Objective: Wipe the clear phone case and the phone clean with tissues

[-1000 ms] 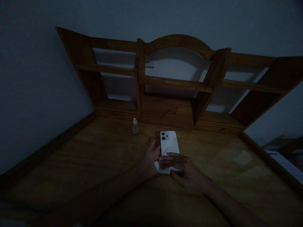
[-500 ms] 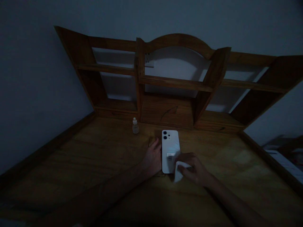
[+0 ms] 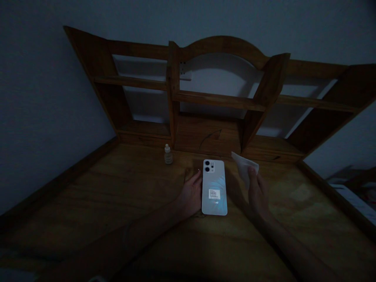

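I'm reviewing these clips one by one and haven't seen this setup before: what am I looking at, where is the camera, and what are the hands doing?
There is no machine here: a person works with bare hands, filmed by one camera worn on the head, looking down at a wooden desk in dim light. A white phone lies face down, its camera lenses and a small sticker showing. The left hand rests against the phone's left edge. The right hand is off to the phone's right, pinching a white cloth or tissue. A small bottle stands by the shelf unit at the back.
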A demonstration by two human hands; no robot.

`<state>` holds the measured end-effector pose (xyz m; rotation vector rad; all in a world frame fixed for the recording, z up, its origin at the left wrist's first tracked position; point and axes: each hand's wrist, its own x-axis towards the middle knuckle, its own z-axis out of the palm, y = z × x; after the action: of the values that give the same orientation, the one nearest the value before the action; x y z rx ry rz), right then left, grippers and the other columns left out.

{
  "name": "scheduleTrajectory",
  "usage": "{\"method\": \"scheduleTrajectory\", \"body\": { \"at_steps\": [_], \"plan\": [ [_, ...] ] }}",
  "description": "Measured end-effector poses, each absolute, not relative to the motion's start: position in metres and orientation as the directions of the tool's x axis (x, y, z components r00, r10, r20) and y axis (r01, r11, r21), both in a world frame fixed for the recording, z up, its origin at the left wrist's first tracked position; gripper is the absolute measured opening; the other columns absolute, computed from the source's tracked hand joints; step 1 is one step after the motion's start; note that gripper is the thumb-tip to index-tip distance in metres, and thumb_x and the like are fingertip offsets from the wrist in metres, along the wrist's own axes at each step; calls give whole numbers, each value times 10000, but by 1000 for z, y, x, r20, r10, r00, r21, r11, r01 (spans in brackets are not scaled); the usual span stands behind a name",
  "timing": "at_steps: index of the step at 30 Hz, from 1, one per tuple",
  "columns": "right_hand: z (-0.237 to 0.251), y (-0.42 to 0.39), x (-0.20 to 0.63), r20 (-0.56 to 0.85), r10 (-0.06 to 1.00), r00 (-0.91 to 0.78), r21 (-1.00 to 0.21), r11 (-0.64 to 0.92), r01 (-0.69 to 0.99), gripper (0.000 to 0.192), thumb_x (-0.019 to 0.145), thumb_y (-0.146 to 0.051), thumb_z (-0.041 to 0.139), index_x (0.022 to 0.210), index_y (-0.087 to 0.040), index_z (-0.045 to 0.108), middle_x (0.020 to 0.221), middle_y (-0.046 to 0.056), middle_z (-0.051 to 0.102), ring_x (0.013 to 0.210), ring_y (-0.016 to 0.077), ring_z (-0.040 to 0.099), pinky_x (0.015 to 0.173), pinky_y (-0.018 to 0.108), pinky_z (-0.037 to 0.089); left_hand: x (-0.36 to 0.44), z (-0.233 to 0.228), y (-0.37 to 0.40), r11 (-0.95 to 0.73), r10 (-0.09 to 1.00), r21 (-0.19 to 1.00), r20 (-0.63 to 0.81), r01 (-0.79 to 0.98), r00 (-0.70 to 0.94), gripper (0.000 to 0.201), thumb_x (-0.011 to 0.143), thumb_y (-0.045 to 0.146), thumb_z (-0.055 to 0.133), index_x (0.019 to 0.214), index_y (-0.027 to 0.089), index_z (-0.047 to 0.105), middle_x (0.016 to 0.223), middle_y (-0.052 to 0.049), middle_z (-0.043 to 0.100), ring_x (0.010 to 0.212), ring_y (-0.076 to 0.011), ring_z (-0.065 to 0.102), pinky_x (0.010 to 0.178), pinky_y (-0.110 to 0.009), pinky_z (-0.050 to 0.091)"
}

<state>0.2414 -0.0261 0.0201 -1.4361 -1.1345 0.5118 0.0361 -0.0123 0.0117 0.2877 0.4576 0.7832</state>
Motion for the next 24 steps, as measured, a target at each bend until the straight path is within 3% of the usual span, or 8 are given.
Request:
{"method": "scheduleTrajectory", "body": {
  "at_steps": [2,4,8,13,20,24],
  "plan": [
    [23,-27,236,395,883,253,-873,274,404,479,991,-537,388,1228,-227,666,1210,78,698,1154,295,621,984,451,482,36,11,-12,671,735,422,-271,-609,622,502,915,518,504,1230,146,622,1127,-113,704,1143,-284,611,1038,-425,388],
    [24,-28,231,480,876,41,-796,415,440,449,1017,-481,355,1372,-293,555,1430,28,555,1357,266,468,1159,477,336,37,10,-12,661,741,431,-245,-614,626,501,907,518,526,1230,148,624,1132,-109,703,1150,-277,607,1040,-412,389],
    [20,-26,228,490,840,-233,-667,533,521,444,1027,-419,355,1455,-338,444,1556,-25,380,1459,240,306,1228,499,222,38,7,-11,647,751,415,-205,-639,628,514,897,513,551,1254,149,611,1177,-112,687,1161,-276,600,1038,-404,395],
    [18,-25,232,455,829,-326,-603,556,572,465,1033,-385,351,1494,-325,369,1592,-29,288,1489,240,202,1233,528,182,40,10,-12,645,750,402,-168,-650,640,510,919,491,522,1289,147,590,1210,-122,670,1168,-275,597,1042,-409,393],
    [20,-26,232,466,810,-355,-568,582,582,471,1030,-340,370,1500,-318,360,1599,-22,271,1483,230,229,1231,507,203,44,6,-12,603,773,470,-145,-645,617,555,904,540,539,1285,142,603,1224,-118,670,1204,-259,576,1065,-375,379],
    [20,-27,232,484,798,-359,-555,597,579,472,1028,-310,370,1500,-314,361,1594,-14,288,1480,231,242,1228,519,202,46,-2,-9,623,755,502,-188,-599,628,502,900,477,583,1256,125,623,1199,-124,683,1196,-264,581,1069,-383,378]
  ]
}}
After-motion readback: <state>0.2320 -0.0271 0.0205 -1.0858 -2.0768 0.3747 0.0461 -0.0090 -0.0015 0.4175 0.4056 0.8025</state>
